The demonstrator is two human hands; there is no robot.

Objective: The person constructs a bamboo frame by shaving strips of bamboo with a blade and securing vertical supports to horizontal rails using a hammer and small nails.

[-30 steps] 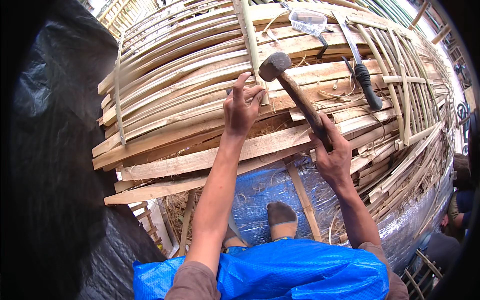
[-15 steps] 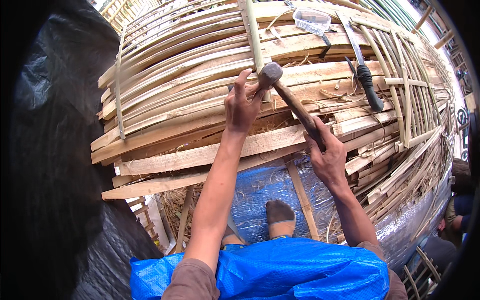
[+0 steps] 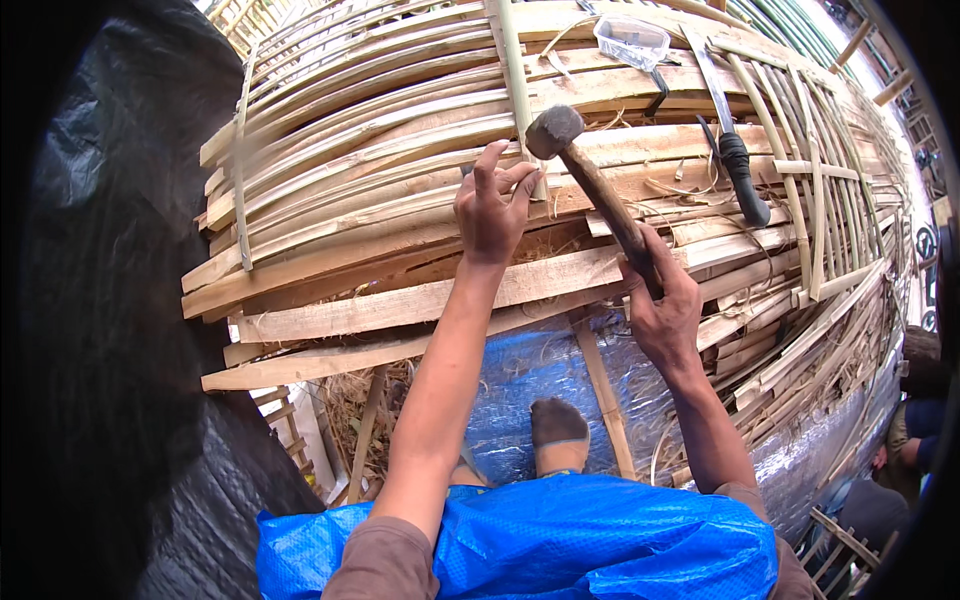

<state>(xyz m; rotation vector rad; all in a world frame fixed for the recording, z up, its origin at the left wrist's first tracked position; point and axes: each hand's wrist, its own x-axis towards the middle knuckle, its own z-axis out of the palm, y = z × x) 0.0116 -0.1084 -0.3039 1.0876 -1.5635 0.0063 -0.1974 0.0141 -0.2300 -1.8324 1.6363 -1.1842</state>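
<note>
My right hand (image 3: 668,310) is wrapped round the lower part of the wooden handle of a hammer (image 3: 607,203). Its dark, blunt head is raised to the upper left, just above my left hand (image 3: 492,212). The thumb and fingertips of that left hand are pinched together beside the lower end of a pale upright bamboo strip (image 3: 513,80). What sits in the pinch, if anything, is too small to make out. The strip lies across a row of long split bamboo slats (image 3: 390,150), which run left to right under both hands.
A large knife with a black-wrapped handle (image 3: 738,180) lies on the slats at right, near a clear plastic tub (image 3: 632,42). Farther right is a bamboo lattice (image 3: 810,180). Black sheeting (image 3: 130,300) hangs at left. A blue sheet (image 3: 600,535) covers my lap.
The hammer head has lifted slightly up and right, away from my left fingers. Both hands have shifted a little to the right; the left still pinches.
</note>
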